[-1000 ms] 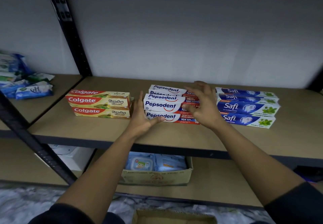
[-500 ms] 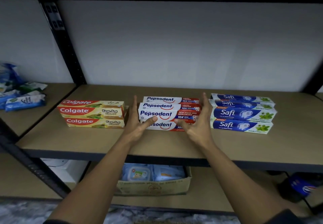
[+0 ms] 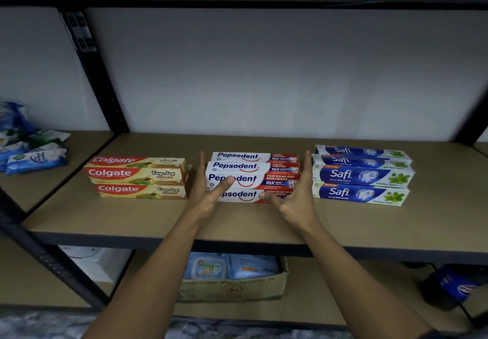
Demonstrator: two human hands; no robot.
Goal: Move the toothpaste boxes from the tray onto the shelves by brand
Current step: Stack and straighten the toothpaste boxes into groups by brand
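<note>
Three groups of toothpaste boxes lie on the wooden shelf (image 3: 264, 222). Red and tan Colgate boxes (image 3: 137, 176) are stacked at the left. White and red Pepsodent boxes (image 3: 253, 169) fill the middle. Blue and white Safi boxes (image 3: 361, 176) sit at the right. My left hand (image 3: 208, 185) stands with straight fingers against the left end of the Pepsodent stack, its thumb across the front. My right hand (image 3: 295, 193) stands flat against the stack's right end, thumb on the lowest box. No tray is in view.
Blue and green packets (image 3: 34, 151) lie on the neighbouring shelf at the left. A black upright post (image 3: 97, 74) divides the two bays. On the lower shelf stands a cardboard box (image 3: 235, 283) with blue packs; a dark blue item (image 3: 454, 283) is at the right.
My right hand came off the top of the Pepsodent stack and now stands flat at its right end. Both hands square the stack from its sides. The camera has tilted upward.
</note>
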